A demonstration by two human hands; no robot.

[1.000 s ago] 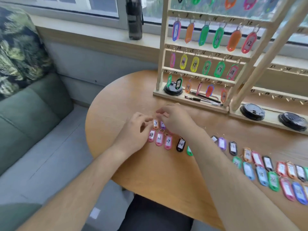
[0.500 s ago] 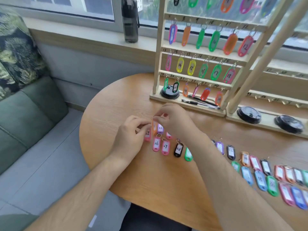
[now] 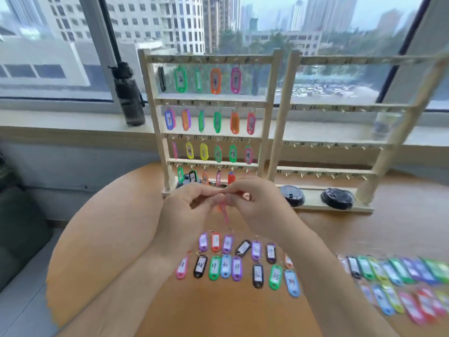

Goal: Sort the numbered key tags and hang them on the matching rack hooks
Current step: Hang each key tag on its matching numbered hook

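My left hand and my right hand meet above the table, both pinching a pink key tag that hangs edge-on between them. Its number is hidden. Just behind stands the left wooden rack, its hooks filled with coloured tags numbered up to about 23. Below my hands lie two rows of loose tags on the round wooden table. The right rack has bare numbered hooks.
More loose tags stretch along the table at the right, blurred. Two black lids sit on the right rack's base. A dark bottle stands on the window sill. A green sofa is at the left.
My hands have lifted from the table with the pink tag and now hold it up in front of the left rack. The view has tilted upward toward the window.
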